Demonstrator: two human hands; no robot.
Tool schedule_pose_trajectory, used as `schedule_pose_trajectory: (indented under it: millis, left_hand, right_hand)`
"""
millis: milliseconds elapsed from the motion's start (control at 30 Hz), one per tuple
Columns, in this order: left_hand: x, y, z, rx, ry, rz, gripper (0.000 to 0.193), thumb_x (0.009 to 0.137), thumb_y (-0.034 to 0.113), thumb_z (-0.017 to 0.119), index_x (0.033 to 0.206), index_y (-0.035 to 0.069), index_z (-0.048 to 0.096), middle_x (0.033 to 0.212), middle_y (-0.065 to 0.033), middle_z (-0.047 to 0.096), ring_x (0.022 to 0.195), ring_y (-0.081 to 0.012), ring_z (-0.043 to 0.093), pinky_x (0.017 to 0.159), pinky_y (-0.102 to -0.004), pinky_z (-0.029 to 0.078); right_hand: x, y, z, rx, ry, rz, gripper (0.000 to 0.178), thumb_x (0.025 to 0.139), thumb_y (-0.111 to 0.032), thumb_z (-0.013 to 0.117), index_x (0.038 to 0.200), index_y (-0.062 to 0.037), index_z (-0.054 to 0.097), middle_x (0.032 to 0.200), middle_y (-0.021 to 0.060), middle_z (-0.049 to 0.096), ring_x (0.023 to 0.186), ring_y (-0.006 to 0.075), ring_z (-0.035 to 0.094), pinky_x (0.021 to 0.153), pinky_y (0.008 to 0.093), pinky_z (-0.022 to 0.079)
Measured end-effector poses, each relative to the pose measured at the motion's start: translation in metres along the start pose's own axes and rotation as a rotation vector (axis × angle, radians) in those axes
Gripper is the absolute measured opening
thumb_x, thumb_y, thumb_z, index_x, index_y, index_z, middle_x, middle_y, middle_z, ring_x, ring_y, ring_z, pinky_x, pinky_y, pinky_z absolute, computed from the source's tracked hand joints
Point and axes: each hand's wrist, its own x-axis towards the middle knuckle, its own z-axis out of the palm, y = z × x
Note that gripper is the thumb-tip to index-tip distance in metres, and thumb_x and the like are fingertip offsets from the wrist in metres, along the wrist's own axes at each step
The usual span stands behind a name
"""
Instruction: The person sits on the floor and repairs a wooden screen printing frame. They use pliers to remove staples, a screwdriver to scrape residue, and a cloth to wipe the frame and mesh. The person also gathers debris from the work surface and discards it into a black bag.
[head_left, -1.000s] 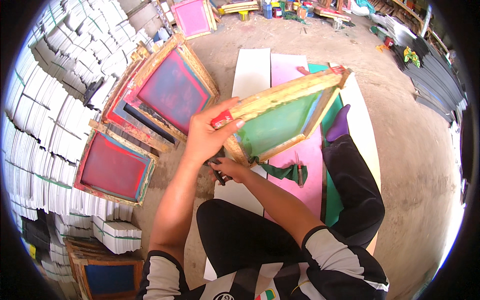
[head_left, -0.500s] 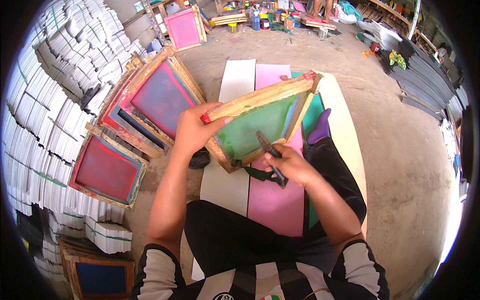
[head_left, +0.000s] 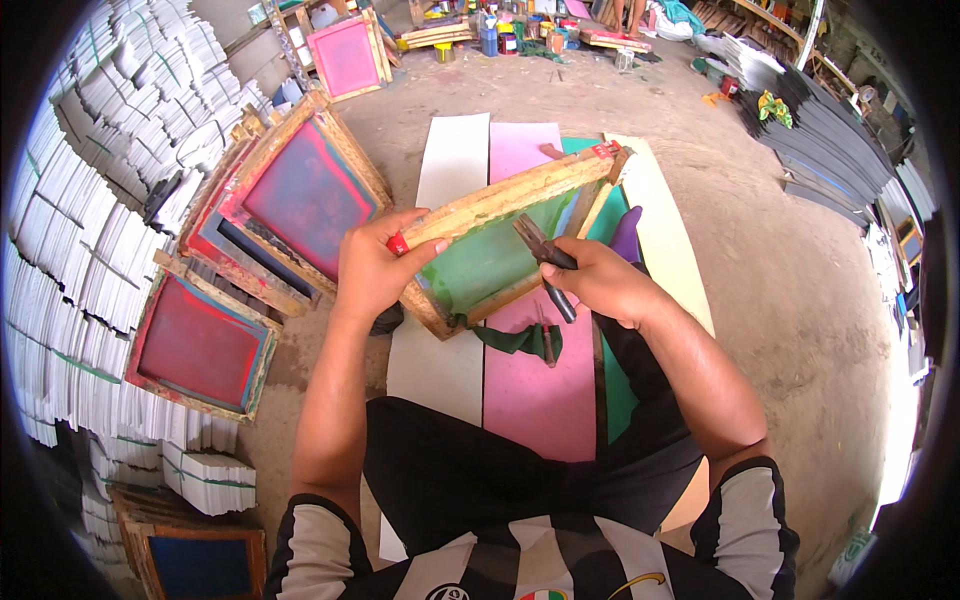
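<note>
My left hand (head_left: 378, 262) grips the upper left corner of a wooden screen-printing frame (head_left: 520, 194), thumb on the top bar. Green mesh (head_left: 485, 262) fills the frame, which leans tilted above the boards on the floor. In my right hand (head_left: 605, 280) is a pair of pliers (head_left: 531, 237) with dark handles; its jaws are slightly apart and point up toward the top bar, over the mesh. Whether they touch the frame I cannot tell. Below lie a dark green cloth (head_left: 510, 341) and a thin, screwdriver-like tool (head_left: 547, 340).
White, pink, green and cream sheets (head_left: 540, 400) lie beneath the frame. More screen frames (head_left: 318, 190) lean at left beside tall stacks of white sheets (head_left: 60, 250). Dark sheets (head_left: 820, 150) are piled at right. Paint containers (head_left: 508, 42) and a person's legs (head_left: 630, 18) are at the back.
My right hand has lifted the pliers up toward the frame's top bar, and their jaws have parted. The thin tool on the green cloth has come into sight. My left hand still holds the frame.
</note>
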Motion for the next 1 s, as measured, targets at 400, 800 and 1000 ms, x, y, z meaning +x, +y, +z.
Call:
schedule_pose_trajectory:
  millis: [400,800,1000]
  left_hand:
    - [-0.006,0.010,-0.001,0.037,0.001,-0.004,0.043,0.077,0.025,0.087,0.112,0.003,0.075,0.093,-0.0161,0.076,0.076,-0.0228,0.073,0.071,-0.0332,0.056]
    - [-0.006,0.008,0.000,0.034,0.014,0.026,0.043,0.076,0.026,0.087,0.111,0.003,0.076,0.090,-0.0156,0.076,0.074,-0.0235,0.073,0.069,-0.0336,0.055]
    - [-0.001,0.001,0.001,0.002,0.022,-0.004,0.044,0.076,0.026,0.088,0.110,0.002,0.076,0.090,-0.0169,0.075,0.076,-0.0246,0.073,0.069,-0.0342,0.055]
  right_hand:
    - [0.004,-0.002,0.005,-0.167,0.077,-0.084,0.024,0.101,-0.022,0.062,0.097,0.0011,0.059,0.078,0.0039,0.052,0.073,0.0128,0.047,0.067,0.0339,0.042]
    - [0.003,-0.013,0.007,-0.369,0.154,-0.119,0.028,0.099,-0.024,0.062,0.098,0.0037,0.060,0.076,0.0163,0.060,0.072,0.0287,0.061,0.069,0.0428,0.048]
    - [0.015,0.002,0.024,-0.478,0.306,-0.196,0.029,0.097,-0.023,0.063,0.097,0.0055,0.059,0.082,0.0303,0.064,0.081,0.0488,0.064,0.070,0.0522,0.048]
